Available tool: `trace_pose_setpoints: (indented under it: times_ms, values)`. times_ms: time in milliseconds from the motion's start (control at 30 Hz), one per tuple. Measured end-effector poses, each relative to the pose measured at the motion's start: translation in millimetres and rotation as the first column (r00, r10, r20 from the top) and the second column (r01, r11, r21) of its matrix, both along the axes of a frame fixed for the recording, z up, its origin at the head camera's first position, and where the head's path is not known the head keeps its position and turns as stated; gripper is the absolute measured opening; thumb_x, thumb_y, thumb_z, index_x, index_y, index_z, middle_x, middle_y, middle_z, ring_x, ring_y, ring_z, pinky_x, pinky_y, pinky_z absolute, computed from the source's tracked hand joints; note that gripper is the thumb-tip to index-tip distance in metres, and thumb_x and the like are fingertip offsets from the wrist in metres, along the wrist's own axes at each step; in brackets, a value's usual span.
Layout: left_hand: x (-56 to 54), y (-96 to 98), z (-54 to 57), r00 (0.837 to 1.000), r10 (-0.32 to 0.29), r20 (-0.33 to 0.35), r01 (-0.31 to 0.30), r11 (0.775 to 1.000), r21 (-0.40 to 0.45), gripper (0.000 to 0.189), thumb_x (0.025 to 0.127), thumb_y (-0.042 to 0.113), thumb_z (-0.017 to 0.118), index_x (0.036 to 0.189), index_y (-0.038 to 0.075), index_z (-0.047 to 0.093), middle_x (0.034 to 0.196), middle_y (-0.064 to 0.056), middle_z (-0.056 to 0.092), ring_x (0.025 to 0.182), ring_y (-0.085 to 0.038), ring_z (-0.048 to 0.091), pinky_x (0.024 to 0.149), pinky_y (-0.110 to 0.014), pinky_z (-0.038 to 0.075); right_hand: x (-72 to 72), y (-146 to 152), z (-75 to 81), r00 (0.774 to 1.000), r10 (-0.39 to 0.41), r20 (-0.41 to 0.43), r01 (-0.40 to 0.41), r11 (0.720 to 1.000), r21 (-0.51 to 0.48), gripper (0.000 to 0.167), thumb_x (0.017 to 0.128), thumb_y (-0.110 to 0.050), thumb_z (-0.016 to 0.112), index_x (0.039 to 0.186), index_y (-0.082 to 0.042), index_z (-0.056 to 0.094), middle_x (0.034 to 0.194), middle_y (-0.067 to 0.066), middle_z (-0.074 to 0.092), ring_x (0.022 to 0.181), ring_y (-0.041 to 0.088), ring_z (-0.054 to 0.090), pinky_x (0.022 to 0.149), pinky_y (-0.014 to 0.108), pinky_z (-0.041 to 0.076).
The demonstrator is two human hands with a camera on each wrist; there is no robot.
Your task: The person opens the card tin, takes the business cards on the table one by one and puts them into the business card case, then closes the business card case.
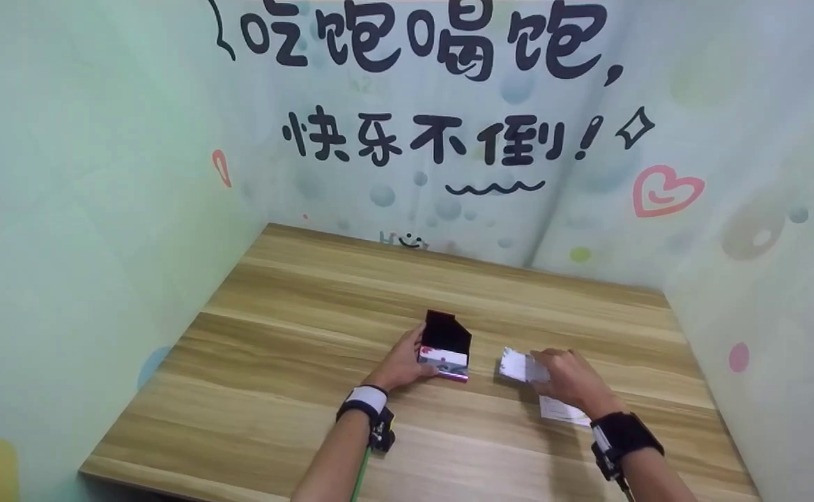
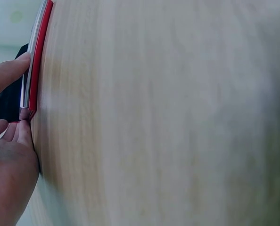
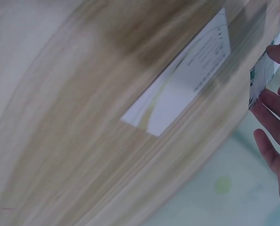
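A small card case [image 1: 447, 333] with a dark inner lid stands opened on the wood table. My left hand [image 1: 401, 359] grips it from its left side, thumb on the near part where a pale, shiny surface with red marks shows. In the left wrist view the case's edge [image 2: 39, 61] is red below a silvery layer. To the right, my right hand [image 1: 569, 376] pinches a white card [image 1: 515, 364] with a patterned border, between thumb and fingers; whether it is one card or several I cannot tell. Partly beneath that hand lies another printed white card [image 1: 562, 411].
The wood-grain table [image 1: 323, 300] extends around both hands. Pale printed curtains [image 1: 414, 202] with lettering and bubbles enclose it at the back and both sides. In the right wrist view, the loose card [image 3: 182, 80] lies flat, showing text and a gold stripe.
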State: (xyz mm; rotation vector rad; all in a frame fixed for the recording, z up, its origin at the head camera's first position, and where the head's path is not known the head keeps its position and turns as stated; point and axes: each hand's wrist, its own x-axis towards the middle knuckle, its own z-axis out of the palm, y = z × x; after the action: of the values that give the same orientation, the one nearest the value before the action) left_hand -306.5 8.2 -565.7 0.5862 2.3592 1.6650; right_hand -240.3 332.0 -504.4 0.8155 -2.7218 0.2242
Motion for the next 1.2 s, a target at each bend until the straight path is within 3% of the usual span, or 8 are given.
trace_pose_setpoints:
  times_ms: [233, 533, 1033, 1200]
  values:
    - [-0.4, -0.1, -0.6, 1.000, -0.001, 0.002, 0.001, 0.999, 0.034, 0.096, 0.078, -0.003, 0.076, 0.156, -0.008, 0.019, 0.156, -0.033, 0.032, 0.144, -0.046, 0.037, 0.123, -0.049, 0.033, -13.9, -27.3, 8.2, 1.000, 0.000, 0.009, 0.000, 1.000, 0.001, 0.043, 0.071, -0.015, 0.086, 0.106, 0.003, 0.071, 0.089, 0.015, 0.073, 0.064, 0.018, 0.060, 0.051, 0.030, 0.050]
    - [1.0, 1.0, -0.5, 1.000, -0.004, -0.004, 0.005, 0.999, 0.045, 0.096, 0.076, -0.006, 0.075, 0.155, -0.009, 0.019, 0.155, -0.035, 0.033, 0.144, -0.047, 0.036, 0.123, -0.050, 0.032, -24.3, -50.4, 7.9, 0.999, 0.024, 0.041, -0.023, 1.000, -0.015, 0.038, 0.071, -0.018, 0.089, 0.099, 0.000, 0.072, 0.078, 0.010, 0.070, 0.058, 0.015, 0.057, 0.047, 0.022, 0.046]
    - [-0.5, -0.9, 4.1, 1.000, -0.010, 0.011, 0.010, 1.000, 0.025, 0.098, 0.077, -0.004, 0.076, 0.157, -0.006, 0.017, 0.158, -0.032, 0.029, 0.146, -0.045, 0.034, 0.124, -0.048, 0.032, -37.0, -85.8, 9.3, 0.999, 0.006, -0.041, -0.004, 0.998, 0.066, 0.037, 0.071, -0.028, 0.089, 0.093, -0.005, 0.070, 0.073, 0.005, 0.066, 0.054, 0.015, 0.052, 0.042, 0.027, 0.039]
    - [2.2, -0.3, 1.9, 1.000, -0.009, 0.007, 0.008, 0.999, 0.037, 0.098, 0.078, -0.003, 0.076, 0.156, -0.008, 0.018, 0.156, -0.034, 0.030, 0.145, -0.047, 0.035, 0.124, -0.049, 0.032, -38.9, -91.2, 6.0, 0.999, 0.034, -0.034, -0.033, 0.999, 0.032, 0.037, 0.068, -0.018, 0.089, 0.096, -0.001, 0.071, 0.080, 0.011, 0.071, 0.059, 0.020, 0.059, 0.047, 0.031, 0.049]
